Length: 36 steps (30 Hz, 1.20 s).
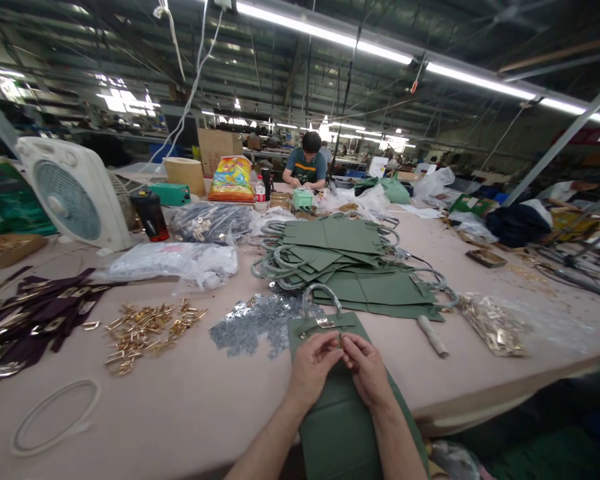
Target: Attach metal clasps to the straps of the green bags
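Note:
A green bag panel (337, 413) lies at the table's front edge and hangs over it, with a plastic-wrapped handle (325, 293) at its top. A shiny metal clasp plate (324, 323) sits near that top edge. Above the panel, my left hand (311, 367) and my right hand (367, 370) meet with fingertips pinched. Between them is a small gold-coloured metal fitting (342, 341), mostly covered by the fingers. Just beyond my left hand spreads a pile of flat grey metal plates (260, 323).
Green bag panels (340, 267) with wrapped handles are stacked behind. Gold metal fittings (145, 330), dark straps (30, 313) and a white fan (70, 193) stand left. Right are a bag of metal parts (497, 323) and a small roll (433, 337). A person (306, 167) works opposite.

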Each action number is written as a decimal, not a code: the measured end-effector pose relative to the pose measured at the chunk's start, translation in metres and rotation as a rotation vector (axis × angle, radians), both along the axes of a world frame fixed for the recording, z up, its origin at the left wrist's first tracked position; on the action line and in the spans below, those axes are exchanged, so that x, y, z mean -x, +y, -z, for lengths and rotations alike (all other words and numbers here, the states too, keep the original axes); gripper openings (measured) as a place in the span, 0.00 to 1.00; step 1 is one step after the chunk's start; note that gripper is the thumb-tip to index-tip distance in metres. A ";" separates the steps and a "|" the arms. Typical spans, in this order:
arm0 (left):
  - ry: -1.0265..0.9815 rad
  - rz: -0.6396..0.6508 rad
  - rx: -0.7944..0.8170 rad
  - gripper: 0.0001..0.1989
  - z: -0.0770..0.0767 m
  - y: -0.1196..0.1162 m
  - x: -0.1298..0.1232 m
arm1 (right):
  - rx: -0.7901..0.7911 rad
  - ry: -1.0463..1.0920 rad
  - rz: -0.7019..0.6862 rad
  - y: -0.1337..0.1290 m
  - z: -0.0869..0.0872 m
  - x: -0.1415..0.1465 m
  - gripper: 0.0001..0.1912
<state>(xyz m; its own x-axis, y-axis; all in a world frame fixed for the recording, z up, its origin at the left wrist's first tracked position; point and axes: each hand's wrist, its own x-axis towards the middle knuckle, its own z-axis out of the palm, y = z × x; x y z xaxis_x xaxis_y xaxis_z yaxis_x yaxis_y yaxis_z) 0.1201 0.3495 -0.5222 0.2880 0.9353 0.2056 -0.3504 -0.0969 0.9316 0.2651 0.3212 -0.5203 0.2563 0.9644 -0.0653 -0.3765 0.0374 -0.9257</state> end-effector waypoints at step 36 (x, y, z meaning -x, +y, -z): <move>0.441 -0.249 -0.241 0.14 -0.010 0.015 -0.004 | -0.168 0.296 0.416 0.000 0.000 -0.017 0.16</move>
